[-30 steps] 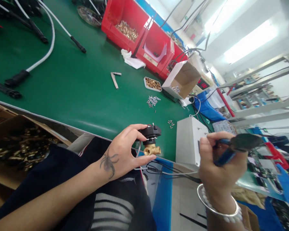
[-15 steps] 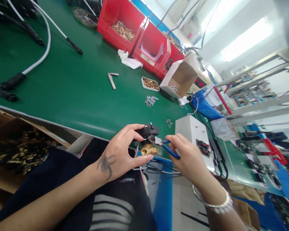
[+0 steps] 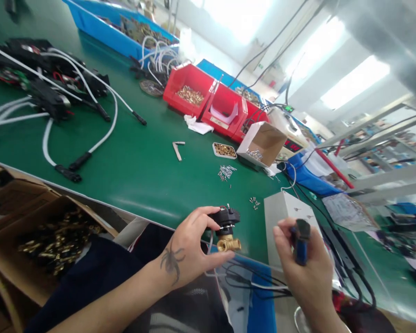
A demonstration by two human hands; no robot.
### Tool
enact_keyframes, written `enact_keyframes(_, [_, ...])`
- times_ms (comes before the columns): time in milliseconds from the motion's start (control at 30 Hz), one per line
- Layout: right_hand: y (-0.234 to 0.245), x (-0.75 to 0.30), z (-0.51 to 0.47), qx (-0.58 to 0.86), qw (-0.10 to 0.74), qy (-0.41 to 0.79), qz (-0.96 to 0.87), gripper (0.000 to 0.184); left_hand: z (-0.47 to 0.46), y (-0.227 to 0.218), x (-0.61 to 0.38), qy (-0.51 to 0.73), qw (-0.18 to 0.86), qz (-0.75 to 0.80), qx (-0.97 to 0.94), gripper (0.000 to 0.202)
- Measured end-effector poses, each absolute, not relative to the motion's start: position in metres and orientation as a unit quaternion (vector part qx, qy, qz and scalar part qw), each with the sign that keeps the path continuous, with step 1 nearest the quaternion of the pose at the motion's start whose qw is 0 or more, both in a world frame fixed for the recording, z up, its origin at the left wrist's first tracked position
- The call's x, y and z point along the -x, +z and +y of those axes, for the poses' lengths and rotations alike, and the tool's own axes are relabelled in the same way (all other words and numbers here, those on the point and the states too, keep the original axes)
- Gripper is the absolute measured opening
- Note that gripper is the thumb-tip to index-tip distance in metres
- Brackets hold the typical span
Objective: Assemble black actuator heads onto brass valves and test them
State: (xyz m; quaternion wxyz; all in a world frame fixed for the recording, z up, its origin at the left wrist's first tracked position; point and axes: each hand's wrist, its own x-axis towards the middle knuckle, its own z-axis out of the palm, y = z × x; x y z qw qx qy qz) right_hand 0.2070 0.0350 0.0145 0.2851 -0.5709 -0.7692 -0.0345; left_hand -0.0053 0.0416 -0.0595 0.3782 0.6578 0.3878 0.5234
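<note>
My left hand (image 3: 194, 240) grips a brass valve (image 3: 228, 243) with a black plastic head (image 3: 225, 216), thumb under the brass body and fingers on the head. A pale cable runs down from it. To the right, apart from the valve, my right hand (image 3: 307, 263) is closed around blue-handled pliers (image 3: 301, 243), which are blurred and seen nearly end-on. A few small screws (image 3: 254, 202) lie on the green bench between and beyond the hands. Farther back is a pile of silvery pins (image 3: 226, 173).
Red bins (image 3: 190, 90) line the back, near a small tray of brass parts (image 3: 224, 150) and an open carton (image 3: 262, 144). A grey-white box (image 3: 280, 208) stands by my right hand. White cables (image 3: 113, 125) lie left. A carton of brass pieces (image 3: 45, 277) sits below the bench edge.
My right hand has drawn the pliers away from the valve to the right and turned them. My left hand still holds the valve. The view has shifted, showing more of the left bench.
</note>
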Motion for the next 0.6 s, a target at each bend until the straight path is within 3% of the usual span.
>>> enact_keyframes(167, [-0.001,-0.209,0.036,0.547,0.168,0.081,-0.816,0.018,0.043,-0.06,0.001,0.541,0.388,0.398,-0.631,0.042])
enact_keyframes(267, [-0.012,-0.217,0.04,0.592,0.219,0.043,-0.774,0.016,0.043,-0.058,0.0,0.533,0.408,0.407,-0.619,0.044])
enact_keyframes(467, [-0.065,-0.222,0.04,0.643,0.263,-0.078,-0.715,0.048,0.039,-0.058,-0.001,0.539,0.396,0.42,-0.613,0.045])
enact_keyframes(600, [-0.08,-0.209,0.034,0.662,0.295,-0.019,-0.688,0.052,0.033,-0.058,-0.003,0.545,0.337,0.429,-0.636,0.039])
